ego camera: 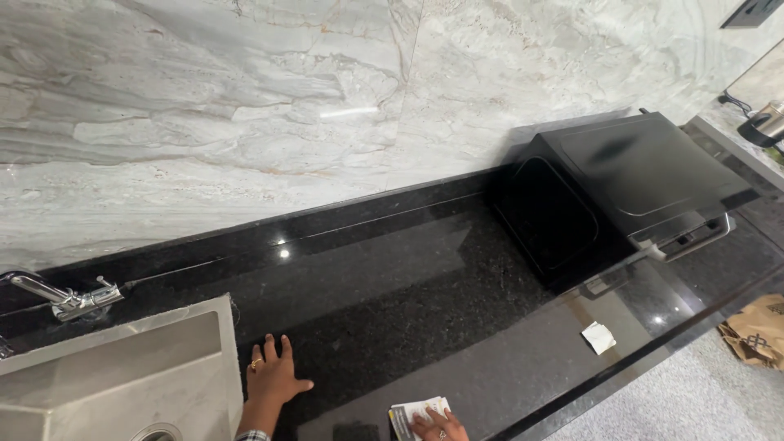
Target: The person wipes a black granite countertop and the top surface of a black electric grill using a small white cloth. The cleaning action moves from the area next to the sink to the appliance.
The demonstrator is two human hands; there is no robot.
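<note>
- Landmark: sink [122,367], pale stone basin set in the black granite counter [392,310], lower-left corner of the view.
- Left hand [273,377]: flat on the counter just right of the sink rim, fingers spread wide, holding nothing; ring on one finger.
- Right hand [439,425]: further right of the sink at the bottom edge, fingers pressed on a folded white cloth [416,412]; only partly in frame, grip not clear.
- Chrome tap [69,298]: behind the sink, at the wall.
- Black oven [629,188]: far right of the sink, against the marble wall.
- White paper scrap [599,336]: on the counter between cloth and oven, near the front edge.
- Brown paper bag [755,331]: on the floor, far right.
</note>
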